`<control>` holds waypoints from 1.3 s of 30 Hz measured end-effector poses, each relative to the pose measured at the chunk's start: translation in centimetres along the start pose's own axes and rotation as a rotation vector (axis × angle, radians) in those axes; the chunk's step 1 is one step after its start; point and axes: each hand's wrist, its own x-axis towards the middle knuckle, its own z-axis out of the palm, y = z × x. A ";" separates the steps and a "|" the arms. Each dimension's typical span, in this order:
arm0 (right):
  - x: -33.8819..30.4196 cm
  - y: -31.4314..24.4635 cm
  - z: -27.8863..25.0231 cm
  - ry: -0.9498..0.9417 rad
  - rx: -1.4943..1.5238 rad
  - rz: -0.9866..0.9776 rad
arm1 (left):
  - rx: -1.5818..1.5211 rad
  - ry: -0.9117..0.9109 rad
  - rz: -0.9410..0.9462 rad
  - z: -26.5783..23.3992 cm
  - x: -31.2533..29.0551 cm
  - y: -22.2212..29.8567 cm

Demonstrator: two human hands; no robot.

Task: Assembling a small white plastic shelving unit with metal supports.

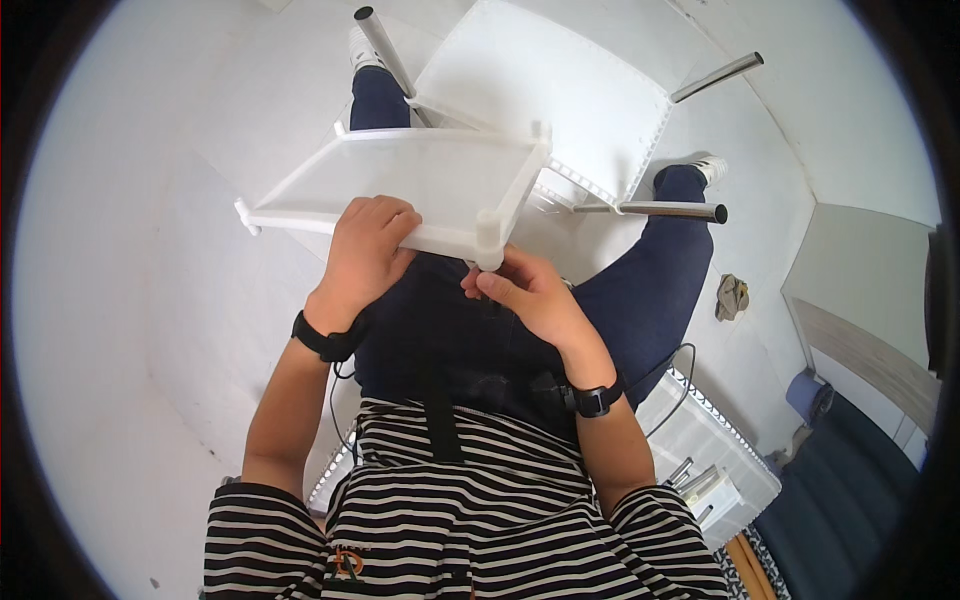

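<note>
A white plastic shelf panel (400,175) with raised edges and corner sockets is tilted above my lap. My left hand (370,245) grips its near edge, fingers over the rim and thumb toward the underside. At the near right corner socket (488,240), my right hand (530,295) has its fingers curled together underneath, at the socket's lower end. Whatever may be between those fingers is too hidden to make out. Beyond the panel, a larger white shelf unit (540,95) stands on the floor between my legs, with metal tubes (718,77) sticking out from its corners.
On the right floor lies a crumpled brownish cloth (732,298). Behind me at the lower right, a white basket-like tray (655,425) holds metal tubes and a small white box. A dark cushion (850,480) and a low cabinet (860,340) stand along the right side.
</note>
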 end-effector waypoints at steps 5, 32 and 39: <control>0.5 0.1 0.3 -0.045 -0.049 0.005 | 0.028 -0.015 -0.079 -0.3 -0.2 -0.3; 0.2 4.2 -3.0 0.187 0.047 0.169 | -0.491 1.145 -0.279 -37.5 -9.7 -11.4; -0.1 4.0 -2.8 0.173 0.051 0.149 | -0.914 1.320 -0.114 -36.7 -3.4 -9.1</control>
